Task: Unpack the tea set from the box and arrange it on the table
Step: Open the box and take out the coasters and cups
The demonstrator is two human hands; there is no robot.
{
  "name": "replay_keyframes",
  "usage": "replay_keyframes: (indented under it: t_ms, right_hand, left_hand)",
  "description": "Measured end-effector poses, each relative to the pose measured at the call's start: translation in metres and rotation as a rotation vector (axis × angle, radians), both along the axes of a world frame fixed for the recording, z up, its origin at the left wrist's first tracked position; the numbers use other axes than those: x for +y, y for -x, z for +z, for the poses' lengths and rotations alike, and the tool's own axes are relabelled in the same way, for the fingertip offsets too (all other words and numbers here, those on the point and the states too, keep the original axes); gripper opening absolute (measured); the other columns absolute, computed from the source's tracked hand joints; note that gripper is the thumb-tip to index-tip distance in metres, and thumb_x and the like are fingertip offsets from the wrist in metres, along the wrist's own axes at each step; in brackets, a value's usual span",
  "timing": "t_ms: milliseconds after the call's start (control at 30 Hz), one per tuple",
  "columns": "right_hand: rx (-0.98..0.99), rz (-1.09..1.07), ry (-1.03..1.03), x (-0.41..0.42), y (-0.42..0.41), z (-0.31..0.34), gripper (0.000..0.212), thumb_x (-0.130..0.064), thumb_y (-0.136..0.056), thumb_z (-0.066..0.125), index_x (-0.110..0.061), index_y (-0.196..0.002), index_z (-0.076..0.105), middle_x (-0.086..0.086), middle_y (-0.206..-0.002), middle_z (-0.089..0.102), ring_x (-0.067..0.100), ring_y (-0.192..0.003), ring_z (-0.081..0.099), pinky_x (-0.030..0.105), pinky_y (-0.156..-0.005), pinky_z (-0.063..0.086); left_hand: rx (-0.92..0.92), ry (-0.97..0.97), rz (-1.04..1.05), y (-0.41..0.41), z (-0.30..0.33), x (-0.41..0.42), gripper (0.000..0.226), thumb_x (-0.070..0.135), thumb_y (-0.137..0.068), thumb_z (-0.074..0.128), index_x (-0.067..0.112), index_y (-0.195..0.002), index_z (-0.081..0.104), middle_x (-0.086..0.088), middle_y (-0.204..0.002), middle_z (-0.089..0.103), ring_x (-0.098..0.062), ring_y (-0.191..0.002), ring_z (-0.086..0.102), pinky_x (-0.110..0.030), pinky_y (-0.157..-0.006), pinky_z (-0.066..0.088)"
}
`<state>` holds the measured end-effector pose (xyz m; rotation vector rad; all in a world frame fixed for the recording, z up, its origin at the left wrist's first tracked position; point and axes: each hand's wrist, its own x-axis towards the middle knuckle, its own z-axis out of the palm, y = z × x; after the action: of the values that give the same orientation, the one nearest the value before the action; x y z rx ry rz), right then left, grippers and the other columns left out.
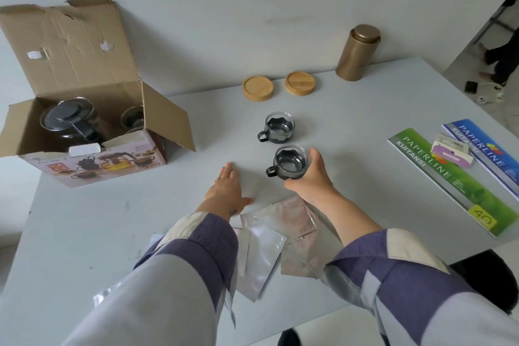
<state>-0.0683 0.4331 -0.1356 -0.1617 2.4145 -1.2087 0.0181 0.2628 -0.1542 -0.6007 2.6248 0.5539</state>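
My right hand [310, 177] gripped near cup [292, 161] mid-worktop, fingers curled round glass; left hand [227, 188] lay flat, open; judged best: set down level, handle matching far cup [279, 127]

One head-worn view looks forward and steeply down across the table [365, 109]; both forearms reach in from the bottom edge. The wall closes the top.

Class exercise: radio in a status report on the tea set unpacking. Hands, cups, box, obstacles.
Right hand grips near cup; left hand flat on table. Second cup out. Teapot in box. Foil pouches underneath wrists.
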Motion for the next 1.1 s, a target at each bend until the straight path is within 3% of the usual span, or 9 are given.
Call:
replay_keyframes:
  t_ms: [67, 167, 367, 467, 600, 733, 867, 1000, 1100]
  right_hand:
    - [0.041, 0.018, -0.031, -0.010, 0.000, 0.016, 0.098, -0.016, -0.073, 0.071, -0.019, -0.149, 0.010, 0.000, -0.153, 0.019, 0.023, -0.142, 0.023, 0.035, -0.116, 0.025]
    - [0.182, 0.062, -0.038, -0.041, -0.004, 0.043, 0.081, -0.011, -0.077, 0.066, -0.015, -0.146, 0.023, 0.002, -0.148, 0.028, 0.020, -0.135, 0.034, 0.027, -0.106, 0.030]
    - [0.332, 0.305, -0.038, -0.140, -0.025, 0.069, 0.052, -0.008, -0.084, 0.058, -0.009, -0.135, 0.045, 0.010, -0.135, 0.050, 0.024, -0.126, 0.047, 0.032, -0.104, 0.037]
    - [0.397, 0.431, 0.007, -0.192, -0.042, 0.084, 0.045, -0.008, -0.086, 0.057, -0.010, -0.131, 0.051, 0.008, -0.130, 0.057, 0.023, -0.119, 0.054, 0.030, -0.100, 0.042]
    - [0.470, 0.574, 0.004, -0.259, -0.058, 0.095, 0.039, -0.013, -0.085, 0.060, -0.013, -0.124, 0.059, 0.007, -0.121, 0.063, 0.025, -0.110, 0.059, 0.037, -0.097, 0.047]
    - [0.449, 0.736, -0.257, -0.311, -0.064, 0.091, 0.037, -0.015, -0.088, 0.060, -0.015, -0.125, 0.057, 0.006, -0.123, 0.060, 0.027, -0.112, 0.058, 0.027, -0.088, 0.046]
    - [0.336, 0.823, -0.558, -0.345, -0.071, 0.099, 0.021, -0.006, -0.089, 0.057, -0.004, -0.109, 0.063, 0.012, -0.094, 0.056, 0.029, -0.090, 0.058, 0.029, -0.067, 0.045]
    - [0.287, 0.899, -0.786, -0.367, -0.070, 0.103, 0.033, -0.007, -0.089, 0.055, -0.003, -0.122, 0.058, 0.012, -0.097, 0.051, 0.027, -0.091, 0.052, 0.030, -0.081, 0.045]
    - [0.297, 0.966, -0.939, -0.375, -0.073, 0.101, 0.038, -0.009, -0.092, 0.052, -0.007, -0.130, 0.052, 0.013, -0.122, 0.053, 0.029, -0.119, 0.050, 0.036, -0.100, 0.041]
  left_hand:
    - [0.020, -0.006, 0.003, -0.003, 0.005, -0.005, 0.081, 0.035, -0.092, 0.058, 0.007, -0.151, 0.009, -0.004, -0.160, -0.003, -0.019, -0.148, 0.003, -0.037, -0.119, 0.016]
    - [0.160, 0.004, 0.066, -0.012, 0.025, -0.020, 0.060, 0.024, -0.096, 0.051, 0.018, -0.148, 0.023, 0.004, -0.158, 0.017, -0.016, -0.143, 0.023, -0.036, -0.112, 0.029]
    - [0.599, 0.180, 0.230, -0.044, 0.084, -0.087, 0.033, 0.010, -0.093, 0.043, 0.020, -0.121, 0.058, 0.000, -0.123, 0.056, -0.021, -0.114, 0.052, -0.037, -0.087, 0.049]
    - [0.706, 0.232, 0.386, -0.064, 0.099, -0.129, 0.032, 0.010, -0.093, 0.044, 0.017, -0.119, 0.061, -0.001, -0.125, 0.056, -0.020, -0.119, 0.047, -0.036, -0.096, 0.045]
    - [0.641, 0.354, 0.552, -0.094, 0.095, -0.181, 0.040, 0.014, -0.092, 0.046, 0.017, -0.133, 0.048, -0.002, -0.139, 0.045, -0.021, -0.132, 0.035, -0.037, -0.110, 0.029]
    - [0.522, 0.304, 0.551, -0.114, 0.078, -0.215, 0.048, 0.028, -0.094, 0.046, 0.015, -0.139, 0.039, -0.001, -0.145, 0.037, -0.021, -0.136, 0.032, -0.037, -0.114, 0.026]
    - [0.561, 0.377, 0.469, -0.121, 0.065, -0.219, 0.049, 0.035, -0.094, 0.044, 0.010, -0.136, 0.045, 0.000, -0.144, 0.036, -0.018, -0.133, 0.036, -0.035, -0.116, 0.021]
    - [0.566, 0.446, 0.422, -0.121, 0.055, -0.222, 0.052, 0.039, -0.092, 0.040, 0.009, -0.134, 0.049, -0.001, -0.145, 0.033, -0.016, -0.134, 0.034, -0.035, -0.117, 0.019]
    - [0.573, 0.458, 0.409, -0.122, 0.055, -0.224, 0.060, 0.044, -0.088, 0.032, 0.009, -0.133, 0.050, -0.001, -0.145, 0.034, -0.016, -0.133, 0.035, -0.034, -0.117, 0.020]
